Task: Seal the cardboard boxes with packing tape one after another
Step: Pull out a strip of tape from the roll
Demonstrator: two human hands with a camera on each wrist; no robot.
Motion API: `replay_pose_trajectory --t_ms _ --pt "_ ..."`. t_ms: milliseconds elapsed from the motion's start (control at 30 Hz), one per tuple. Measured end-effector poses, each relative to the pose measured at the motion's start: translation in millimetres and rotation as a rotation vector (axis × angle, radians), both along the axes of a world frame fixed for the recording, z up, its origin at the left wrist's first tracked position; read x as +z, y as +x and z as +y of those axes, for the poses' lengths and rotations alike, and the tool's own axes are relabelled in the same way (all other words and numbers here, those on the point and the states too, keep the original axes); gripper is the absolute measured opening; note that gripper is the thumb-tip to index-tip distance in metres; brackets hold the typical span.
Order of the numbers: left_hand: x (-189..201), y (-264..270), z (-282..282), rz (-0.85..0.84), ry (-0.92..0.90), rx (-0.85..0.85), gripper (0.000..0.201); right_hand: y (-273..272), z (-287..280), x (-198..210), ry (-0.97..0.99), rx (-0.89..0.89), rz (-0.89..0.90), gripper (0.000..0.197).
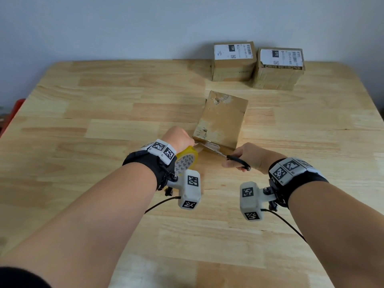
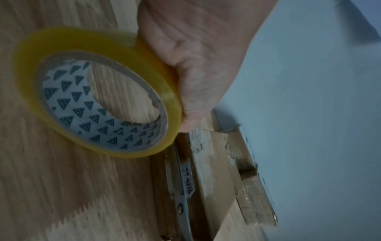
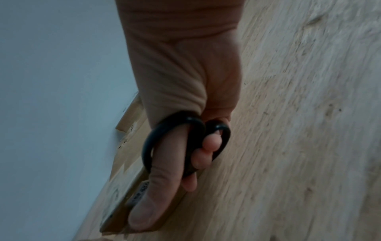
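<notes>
Box (image 1: 223, 119), plain brown cardboard with scuffed, torn patches, lies mid-table. Two more boxes, one (image 1: 233, 61) beside the other (image 1: 279, 68), each with a white label on top, stand by the wall. Tape roll (image 2: 94, 91), yellow with a triangle-patterned core, is held upright just beside the near box end.

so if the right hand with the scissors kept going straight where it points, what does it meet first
Probably the left hand gripping the tape roll; the scissors in the right hand point that way, though depth is unclear.
</notes>
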State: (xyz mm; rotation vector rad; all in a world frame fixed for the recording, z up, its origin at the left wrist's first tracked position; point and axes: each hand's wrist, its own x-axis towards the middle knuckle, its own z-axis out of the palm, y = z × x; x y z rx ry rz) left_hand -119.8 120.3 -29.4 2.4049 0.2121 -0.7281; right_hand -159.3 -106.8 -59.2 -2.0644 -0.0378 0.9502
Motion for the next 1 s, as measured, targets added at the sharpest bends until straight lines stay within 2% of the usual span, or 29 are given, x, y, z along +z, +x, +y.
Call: replay_pose_trajectory --t_ms 33,100,167,300,467,567,933,1000 --pt "3 0 -2 -0.008 0.047 -0.037 0.012 -1 0 -2 -0.001 0.004 0.003 0.038" --pt "6 0 -6 -0.035 0.127 -0.085 0.027 -2 0 -5 0.009 -0.001 0.005 0.036" --pt "3 0 -8 -0.048 0.132 -0.103 0.035 -5 0 -6 0.028 -0.020 0.008 0.034" --pt "-6 -4 -6 -0.019 -0.042 -0.022 0.007 -11 1 -3 0.107 -0.051 0.080 0.038" --pt "-4 -2 -9 0.026 -0.213 0.016 0.007 -15 -5 9 0.259 -0.104 0.203 0.054" --pt "-6 0 -16 0.055 -0.306 0.093 0.012 -16 -9 11 0.288 -0.179 0.186 0.075" --pt "-12 2 -33 0.097 -0.430 0.165 0.008 -18 -28 0 0.303 -0.271 0.068 0.066" --pt "-12 4 -34 0.101 -0.421 0.149 0.009 -15 -31 1 0.265 -0.247 0.032 0.053"
